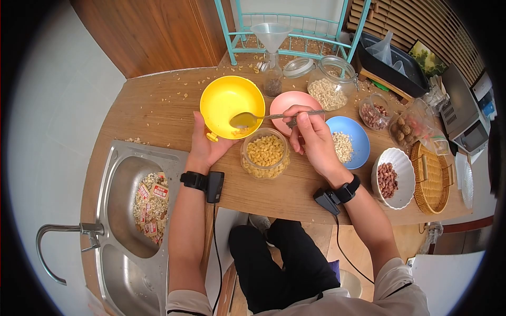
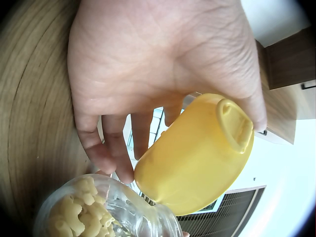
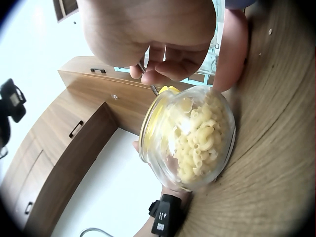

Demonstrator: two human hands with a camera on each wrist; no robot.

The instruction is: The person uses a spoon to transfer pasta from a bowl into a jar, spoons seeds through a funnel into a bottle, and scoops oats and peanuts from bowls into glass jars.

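My left hand holds a yellow bowl tilted beside and above a glass jar. Its thumb is at the bowl's side and its fingers reach beneath, as the left wrist view shows. A few pieces of macaroni lie low inside the bowl, close to its near rim. With thumb and fingers my right hand pinches the handle of a metal spoon, whose head reaches into the bowl. Below, between the two hands, the jar stands upright and uncovered, filled with macaroni.
A pink plate and a blue plate of oats lie behind and beside the right hand. Farther right are a white bowl of peanuts and a wicker basket. Left is a sink; a funnel tops a bottle behind.
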